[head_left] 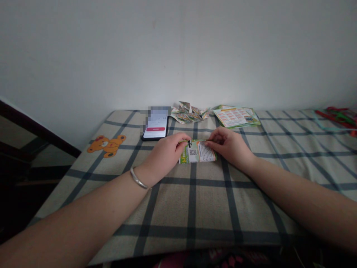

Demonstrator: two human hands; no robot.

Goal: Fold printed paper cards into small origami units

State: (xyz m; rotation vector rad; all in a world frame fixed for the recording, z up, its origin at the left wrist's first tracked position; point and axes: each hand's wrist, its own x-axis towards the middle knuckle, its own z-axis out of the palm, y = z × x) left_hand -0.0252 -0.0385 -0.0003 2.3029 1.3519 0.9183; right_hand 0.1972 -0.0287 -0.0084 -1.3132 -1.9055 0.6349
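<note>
A small printed paper leaflet (199,153), green and white with a QR code and rows of text, lies near the middle of the table and looks folded. My left hand (171,147) pinches its upper left edge between thumb and fingers, and a silver bangle circles that wrist. At the upper right edge, my right hand (227,145) grips the same paper with thumb against curled fingers. Just beyond my left hand rests a phone (156,124) with a lit screen, part of it pixelated.
Several folded paper pieces (188,113) sit by the wall, right of the phone. A stack of flat leaflets (232,116) lies farther right. Red and green items (338,117) are at the far right. A bear cutout (107,145) is at left on the checked tablecloth (167,208).
</note>
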